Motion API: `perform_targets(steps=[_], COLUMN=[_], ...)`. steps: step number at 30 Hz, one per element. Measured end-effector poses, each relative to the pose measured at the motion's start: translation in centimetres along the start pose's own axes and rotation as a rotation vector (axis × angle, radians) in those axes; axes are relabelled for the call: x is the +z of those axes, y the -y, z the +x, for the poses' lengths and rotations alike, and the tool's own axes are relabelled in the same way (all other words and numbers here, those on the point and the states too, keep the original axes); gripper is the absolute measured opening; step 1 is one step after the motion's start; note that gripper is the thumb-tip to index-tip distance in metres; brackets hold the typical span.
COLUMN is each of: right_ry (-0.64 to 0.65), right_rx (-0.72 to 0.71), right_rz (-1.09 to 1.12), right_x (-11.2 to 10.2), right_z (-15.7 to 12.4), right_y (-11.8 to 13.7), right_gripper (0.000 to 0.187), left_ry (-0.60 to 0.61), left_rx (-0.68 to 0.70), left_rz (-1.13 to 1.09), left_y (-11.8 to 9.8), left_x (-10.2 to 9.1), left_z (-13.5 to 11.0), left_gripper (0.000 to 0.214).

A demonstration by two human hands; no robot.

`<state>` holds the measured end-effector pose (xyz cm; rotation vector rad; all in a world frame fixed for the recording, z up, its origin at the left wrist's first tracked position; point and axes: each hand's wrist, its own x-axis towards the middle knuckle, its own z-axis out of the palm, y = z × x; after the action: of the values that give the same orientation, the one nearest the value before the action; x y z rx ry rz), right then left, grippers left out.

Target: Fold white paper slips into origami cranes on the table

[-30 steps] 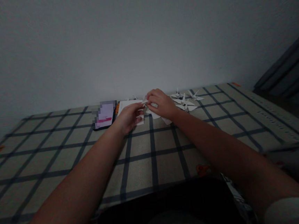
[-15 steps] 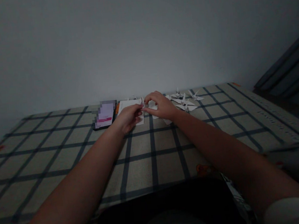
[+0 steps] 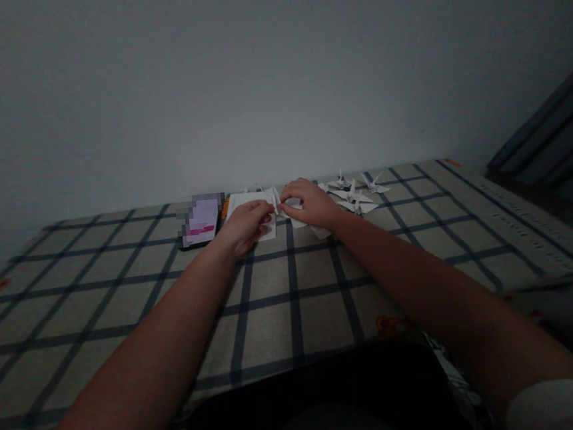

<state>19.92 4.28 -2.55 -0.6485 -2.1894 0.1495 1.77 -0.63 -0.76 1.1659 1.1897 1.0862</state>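
Both my arms reach far out over a checked cloth [image 3: 283, 289]. My left hand [image 3: 245, 224] and my right hand [image 3: 310, 203] meet at a small folded piece of white paper [image 3: 276, 198], each pinching one side of it. The fingers of both hands are closed on the paper. A stack of white paper sheets [image 3: 248, 202] lies under and just behind my left hand. More white paper pieces [image 3: 301, 220] show under my right hand.
A lit phone [image 3: 201, 220] lies left of the sheets. Several folded white paper cranes [image 3: 357, 192] stand to the right of my right hand, near the wall. A dark object [image 3: 322, 392] sits at the near edge. A dark slanted panel [image 3: 550, 131] is far right.
My right hand has dropped a little toward the cloth and the pinched paper has shifted slightly left. My left hand has barely moved.
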Motion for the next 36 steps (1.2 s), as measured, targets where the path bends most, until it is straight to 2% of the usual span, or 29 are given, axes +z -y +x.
perform_targets(steps=[3, 7, 12, 15, 21, 28, 33, 36], right_ry=[-0.011, -0.033, -0.036, -0.071, -0.183, -0.136, -0.132, -0.143], right_rx=[0.027, 0.070, 0.184, 0.242, 0.234, 0.355, 0.420, 0.365], right_rz=[-0.011, -0.020, 0.030, 0.107, 0.122, 0.308, 0.397, 0.361], right_x=[0.0, -0.1, 0.0, 0.0, -0.4, 0.2, 0.5, 0.3], right_z=[0.0, 0.1, 0.2, 0.2, 0.4, 0.1, 0.0, 0.0], right_y=[0.2, 0.3, 0.1, 0.0, 0.2, 0.0, -0.3, 0.0], right_gripper=[0.003, 0.003, 0.007, 0.007, 0.012, 0.018, 0.020, 0.019], left_ry=[-0.005, -0.101, -0.182, -0.166, -0.169, -0.078, -0.126, -0.115], left_rx=[0.035, 0.094, 0.258, 0.298, 0.311, 0.424, 0.458, 0.439], left_rz=[0.016, 0.115, 0.218, 0.208, 0.210, 0.337, 0.366, 0.350], left_y=[0.4, 0.8, 0.9, 1.0, 1.2, 1.3, 1.2, 1.1], left_x=[-0.2, -0.4, -0.7, -1.0, -1.5, -1.4, -1.6, -1.5], left_z=[0.3, 0.6, 1.0, 1.3, 1.5, 1.6, 1.6, 1.5], left_gripper=[0.015, 0.020, 0.026, 0.030, 0.033, 0.033, 0.027, 0.029])
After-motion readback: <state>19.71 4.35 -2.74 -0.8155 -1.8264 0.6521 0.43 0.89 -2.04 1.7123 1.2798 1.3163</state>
